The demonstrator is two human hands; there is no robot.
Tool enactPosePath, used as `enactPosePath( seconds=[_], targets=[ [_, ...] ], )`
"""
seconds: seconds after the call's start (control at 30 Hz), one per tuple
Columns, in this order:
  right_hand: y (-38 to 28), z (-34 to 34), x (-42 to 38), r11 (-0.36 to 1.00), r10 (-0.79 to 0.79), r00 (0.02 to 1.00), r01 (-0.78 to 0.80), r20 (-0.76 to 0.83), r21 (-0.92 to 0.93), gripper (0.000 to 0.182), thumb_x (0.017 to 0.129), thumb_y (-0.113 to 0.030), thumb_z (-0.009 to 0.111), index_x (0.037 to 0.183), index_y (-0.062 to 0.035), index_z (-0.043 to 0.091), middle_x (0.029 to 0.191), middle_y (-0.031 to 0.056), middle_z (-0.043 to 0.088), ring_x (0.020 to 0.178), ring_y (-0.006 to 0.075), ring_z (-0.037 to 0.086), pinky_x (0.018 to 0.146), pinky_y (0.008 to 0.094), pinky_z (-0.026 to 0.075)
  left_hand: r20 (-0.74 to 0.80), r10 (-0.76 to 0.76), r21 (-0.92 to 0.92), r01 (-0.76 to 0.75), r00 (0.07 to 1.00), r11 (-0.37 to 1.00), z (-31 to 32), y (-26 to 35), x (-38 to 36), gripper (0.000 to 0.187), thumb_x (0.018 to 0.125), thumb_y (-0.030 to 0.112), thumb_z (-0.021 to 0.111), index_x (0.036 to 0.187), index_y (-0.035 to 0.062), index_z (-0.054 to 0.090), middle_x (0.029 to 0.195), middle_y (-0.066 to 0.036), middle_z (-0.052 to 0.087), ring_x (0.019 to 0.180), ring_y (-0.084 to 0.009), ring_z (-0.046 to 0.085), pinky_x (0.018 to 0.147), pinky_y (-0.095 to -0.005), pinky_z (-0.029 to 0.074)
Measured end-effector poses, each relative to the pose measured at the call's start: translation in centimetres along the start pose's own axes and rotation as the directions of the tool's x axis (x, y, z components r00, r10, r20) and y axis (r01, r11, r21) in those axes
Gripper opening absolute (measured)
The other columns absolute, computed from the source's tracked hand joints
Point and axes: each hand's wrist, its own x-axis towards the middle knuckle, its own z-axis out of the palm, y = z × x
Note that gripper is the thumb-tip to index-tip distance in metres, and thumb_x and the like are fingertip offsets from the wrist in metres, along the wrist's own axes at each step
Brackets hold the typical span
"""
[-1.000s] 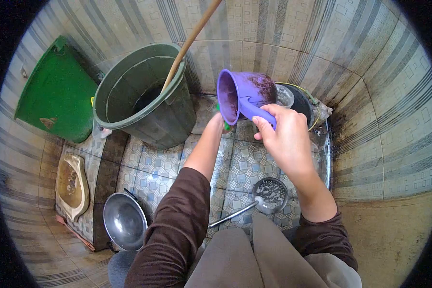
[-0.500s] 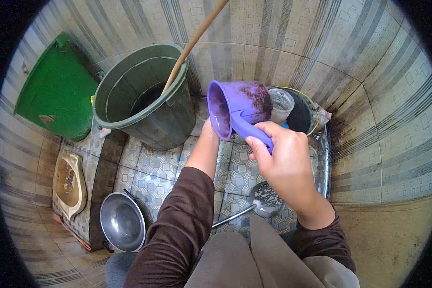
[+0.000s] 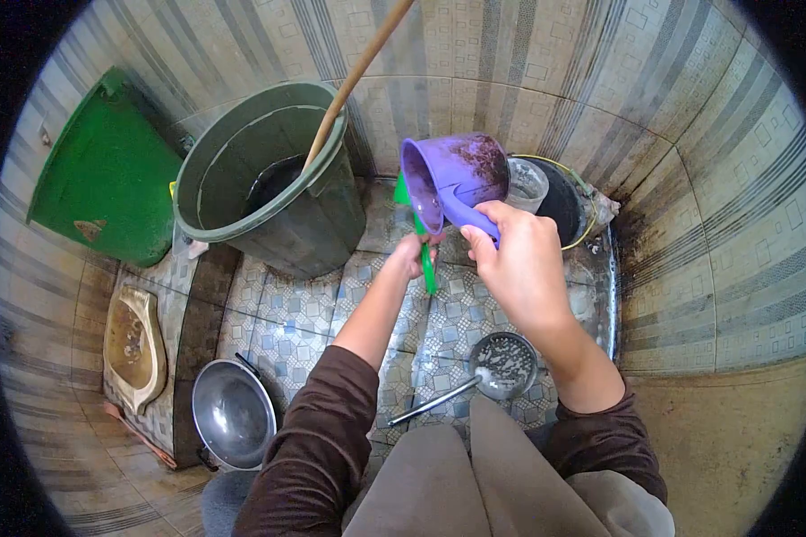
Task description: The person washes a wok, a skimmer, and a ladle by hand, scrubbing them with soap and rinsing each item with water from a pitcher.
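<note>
A purple dipper [image 3: 466, 170] with dark stains is tilted in mid-air, its mouth facing left. My right hand [image 3: 524, 264] is wrapped round its handle. Just below the dipper's mouth, my left hand [image 3: 414, 254] grips a green utensil [image 3: 428, 267], whose wider end shows at the upper left behind the dipper. Beneath my hands, a dark pan [image 3: 503, 365] with white suds and a metal handle lies on the tiled floor.
A big green bin [image 3: 269, 233] with a wooden stick [image 3: 358, 80] leans by the wall. Left are a green lid [image 3: 103, 183], a squat toilet [image 3: 134, 349] and a metal wok [image 3: 234, 414]. A black bucket [image 3: 560, 206] and a clear container [image 3: 527, 183] stand at right.
The green utensil in my left hand now shows below the dipper; before, that hand was hidden behind it. The dipper has moved slightly up and right.
</note>
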Motion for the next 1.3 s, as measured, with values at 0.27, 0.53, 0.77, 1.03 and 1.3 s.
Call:
enactPosePath(
  seconds=[0.27,0.53,0.77,1.03,1.3],
  targets=[
    [2.4,1.9,1.4,0.997,-0.014,0.999,0.010,-0.042,-0.075,0.017,0.071,-0.008,0.057,0.082,0.0046,0.058,0.062,0.0170,0.058,0.054,0.0198,0.060,0.051,0.0288,0.046,0.011,0.162,0.229,-0.161,0.987,0.960,0.6,-1.3,-4.9,0.025,0.088,0.023,0.026,0.108,0.0157,0.040,0.079,-0.003,0.056,0.040,-0.0067,0.030,0.033,-0.0207,0.028],
    [3.4,1.8,1.9,0.992,0.035,0.993,-0.049,-0.111,-0.121,0.018,0.070,-0.009,0.059,0.083,0.0034,0.058,0.065,0.0193,0.058,0.057,0.0240,0.060,0.055,0.0311,0.047,0.096,0.190,0.485,-0.213,0.977,0.848,-5.3,-3.7,-7.3,0.029,0.087,0.025,0.031,0.111,0.0137,0.043,0.063,-0.002,0.053,0.034,-0.0065,0.029,0.030,-0.0216,0.025],
    [3.4,2.2,1.3,0.978,-0.042,0.992,0.015,-0.123,-0.210,0.014,0.066,-0.011,0.061,0.073,0.0008,0.058,0.062,0.0204,0.055,0.061,0.0346,0.056,0.058,0.0397,0.044,0.201,0.575,0.774,-0.489,0.793,0.403,-9.2,-6.4,-4.5,0.029,0.084,0.024,0.038,0.108,0.0111,0.046,0.062,-0.003,0.055,0.064,-0.0170,0.052,0.060,-0.0319,0.039],
    [1.8,1.8,1.6,0.919,-0.147,0.966,0.055,-0.211,-0.389,0.011,0.067,-0.011,0.059,0.070,-0.0020,0.054,0.066,0.0168,0.056,0.060,0.0323,0.056,0.054,0.0383,0.044,0.002,0.495,0.886,-0.231,0.869,0.402,-10.3,-4.1,-5.4,0.030,0.081,0.030,0.042,0.102,0.0100,0.048,0.077,-0.012,0.057,0.074,-0.0260,0.055,0.068,-0.0363,0.038],
    [-9.5,6.5,7.2,0.934,-0.272,0.962,0.256,-0.029,-0.250,0.015,0.067,-0.018,0.057,0.074,-0.0060,0.053,0.060,0.0150,0.056,0.057,0.0311,0.057,0.051,0.0397,0.045,-0.046,0.079,0.693,-0.025,0.996,0.721,-11.0,2.3,-15.5,0.017,0.085,0.019,0.040,0.092,0.0085,0.029,0.068,-0.005,0.051,0.049,-0.0106,0.044,0.039,-0.0253,0.039]
  ],
)
